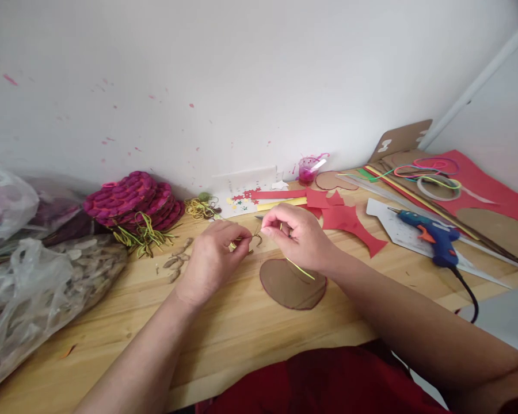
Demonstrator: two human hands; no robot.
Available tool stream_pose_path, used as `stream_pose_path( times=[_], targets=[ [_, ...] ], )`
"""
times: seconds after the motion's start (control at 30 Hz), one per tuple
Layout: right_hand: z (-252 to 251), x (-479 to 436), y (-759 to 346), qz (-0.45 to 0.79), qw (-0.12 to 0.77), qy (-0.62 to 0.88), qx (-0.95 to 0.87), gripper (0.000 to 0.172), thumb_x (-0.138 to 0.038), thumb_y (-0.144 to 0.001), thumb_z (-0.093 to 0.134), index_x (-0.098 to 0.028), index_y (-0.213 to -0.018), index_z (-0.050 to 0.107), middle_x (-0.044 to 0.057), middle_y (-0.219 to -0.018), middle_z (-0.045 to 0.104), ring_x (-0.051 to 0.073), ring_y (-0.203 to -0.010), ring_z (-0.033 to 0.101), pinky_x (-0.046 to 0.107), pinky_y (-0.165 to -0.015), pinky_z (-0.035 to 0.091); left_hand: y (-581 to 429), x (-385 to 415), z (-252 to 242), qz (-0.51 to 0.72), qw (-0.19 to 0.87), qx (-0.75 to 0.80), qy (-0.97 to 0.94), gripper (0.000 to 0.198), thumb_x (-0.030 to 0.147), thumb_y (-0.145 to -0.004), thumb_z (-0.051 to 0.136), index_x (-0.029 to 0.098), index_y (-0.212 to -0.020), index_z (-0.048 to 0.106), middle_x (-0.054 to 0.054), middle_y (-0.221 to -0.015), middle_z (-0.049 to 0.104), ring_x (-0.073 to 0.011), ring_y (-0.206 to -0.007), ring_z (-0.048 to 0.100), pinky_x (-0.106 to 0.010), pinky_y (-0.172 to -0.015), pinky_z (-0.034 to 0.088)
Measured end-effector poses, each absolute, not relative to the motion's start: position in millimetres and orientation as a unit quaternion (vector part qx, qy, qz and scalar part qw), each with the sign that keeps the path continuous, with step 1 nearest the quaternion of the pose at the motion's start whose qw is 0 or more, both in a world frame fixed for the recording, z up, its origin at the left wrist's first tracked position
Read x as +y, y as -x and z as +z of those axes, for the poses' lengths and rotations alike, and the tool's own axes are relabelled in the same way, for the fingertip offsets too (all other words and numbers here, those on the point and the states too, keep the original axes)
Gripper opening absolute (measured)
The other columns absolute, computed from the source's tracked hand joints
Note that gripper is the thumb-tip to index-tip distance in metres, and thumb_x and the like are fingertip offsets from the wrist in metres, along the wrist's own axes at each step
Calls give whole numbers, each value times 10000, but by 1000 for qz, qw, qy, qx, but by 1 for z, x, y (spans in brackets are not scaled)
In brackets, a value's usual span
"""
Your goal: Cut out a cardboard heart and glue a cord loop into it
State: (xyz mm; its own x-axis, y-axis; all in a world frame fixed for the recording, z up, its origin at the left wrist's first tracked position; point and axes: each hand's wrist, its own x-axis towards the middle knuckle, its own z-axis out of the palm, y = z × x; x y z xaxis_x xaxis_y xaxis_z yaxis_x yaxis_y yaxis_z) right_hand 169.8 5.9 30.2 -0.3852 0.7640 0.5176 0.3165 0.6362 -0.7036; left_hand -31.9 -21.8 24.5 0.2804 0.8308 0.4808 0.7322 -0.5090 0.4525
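Both my hands meet over the middle of the wooden table (224,339). My left hand (213,259) is closed in a pinch on a thin yellow-green cord (300,268) and a small brown twist of fibre (256,238). My right hand (297,236) pinches the same cord from the right; its loose end trails down over a rounded brown cardboard piece (291,287) that lies flat just below my right wrist.
A blue glue gun (431,236) with a black cable lies at the right on white paper. Red paper cut-outs (349,221) lie behind my hands. At the left are stacked magenta woven mats (129,198), yellow-green strips (144,236), scattered seeds (176,261) and plastic bags (38,287).
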Motion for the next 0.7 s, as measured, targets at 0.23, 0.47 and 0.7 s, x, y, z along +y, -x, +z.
stream_pose_path(
  times=[0.23,0.47,0.7],
  targets=[
    [26,22,-177,395,423,353,-735,85,-252,-876,603,-192,-816,590,-8,-778,596,129,-713,526,259,-641,401,29,-27,32,343,164,422,-823,117,182,-875,604,223,-862,713,-35,-820,719,-179,-779,637,-312,-747,481],
    [28,25,-181,401,419,380,-721,127,-303,-871,616,-186,-823,596,-8,-768,595,118,-673,516,258,-617,400,31,-22,31,419,328,526,-663,173,355,-838,697,185,-868,712,-30,-835,733,-150,-723,641,-256,-666,489],
    [28,14,-176,384,320,399,-769,83,-247,-856,613,-192,-800,641,-30,-654,588,107,-579,505,239,-531,361,37,-16,27,473,407,539,-566,263,430,-783,762,180,-854,728,-11,-810,701,-124,-704,583,-230,-643,441]
  ],
)
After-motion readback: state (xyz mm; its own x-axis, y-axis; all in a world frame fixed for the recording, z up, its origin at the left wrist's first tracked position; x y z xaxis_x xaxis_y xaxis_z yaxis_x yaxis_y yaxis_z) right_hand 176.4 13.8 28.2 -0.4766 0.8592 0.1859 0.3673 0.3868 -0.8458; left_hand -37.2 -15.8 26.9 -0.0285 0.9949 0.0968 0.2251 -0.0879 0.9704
